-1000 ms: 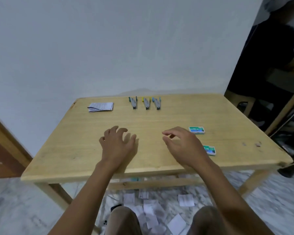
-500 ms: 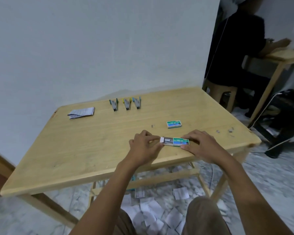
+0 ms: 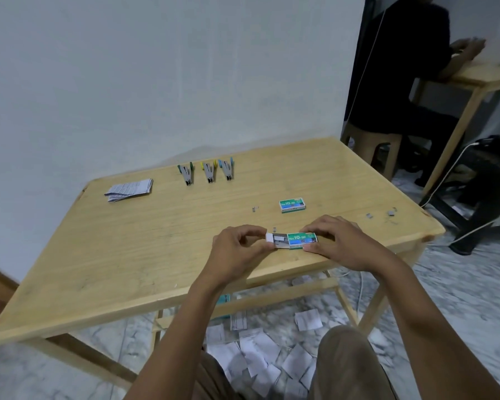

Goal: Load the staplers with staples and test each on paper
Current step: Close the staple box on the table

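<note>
Green staple box (image 3: 301, 240) near the front edge of the tabletop (image 3: 156, 249), right hand (image 3: 339, 243) pinching its sleeve, left hand (image 3: 240, 245) pinching the slid-out white tray (image 3: 276, 241), three staplers (image 3: 207, 171) and paper stack (image 3: 129, 189) well beyond, second staple box (image 3: 292, 204) just behind the hands.

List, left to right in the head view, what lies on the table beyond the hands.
Paper stack, green stapler, yellow stapler, blue stapler, short staple strip, closed staple box, loose staples near the right edge.
</note>
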Motion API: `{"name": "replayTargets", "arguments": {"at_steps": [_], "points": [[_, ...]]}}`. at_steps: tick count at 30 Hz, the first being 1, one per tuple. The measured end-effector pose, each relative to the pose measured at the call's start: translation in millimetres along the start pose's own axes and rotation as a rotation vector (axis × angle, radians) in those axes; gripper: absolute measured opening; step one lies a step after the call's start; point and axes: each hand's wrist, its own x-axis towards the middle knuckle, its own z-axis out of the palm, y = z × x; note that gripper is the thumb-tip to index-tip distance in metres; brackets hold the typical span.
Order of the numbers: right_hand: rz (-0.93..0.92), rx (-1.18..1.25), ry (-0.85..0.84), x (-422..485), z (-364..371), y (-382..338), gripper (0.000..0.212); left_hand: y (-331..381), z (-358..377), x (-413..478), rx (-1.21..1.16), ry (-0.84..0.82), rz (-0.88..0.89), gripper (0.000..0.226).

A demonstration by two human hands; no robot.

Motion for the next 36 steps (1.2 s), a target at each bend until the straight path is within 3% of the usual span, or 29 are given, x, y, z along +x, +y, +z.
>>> {"name": "replayTargets", "arguments": {"at_steps": [7,17,22,27,36], "points": [[-0.036,0.051,0.022,-2,1,0,0.034,0,-4,-3,-0.062,-0.064,0.012,0.031],[-0.078,0.14,0.029,0,12,-9,0.034,4,-6,-7,-0.138,-0.099,0.068,0.022],[-0.091,0.058,0.006,0,14,-11,0.038,5,-7,-8,-0.193,-0.11,0.073,0.024],[-0.09,0.18,0.024,-2,15,-11,0.048,7,-7,-10,-0.225,-0.116,0.1,0.026],[-0.093,0.374,-0.006,-4,12,-13,0.031,3,-9,-9,-0.293,-0.148,0.074,0.028]]}}
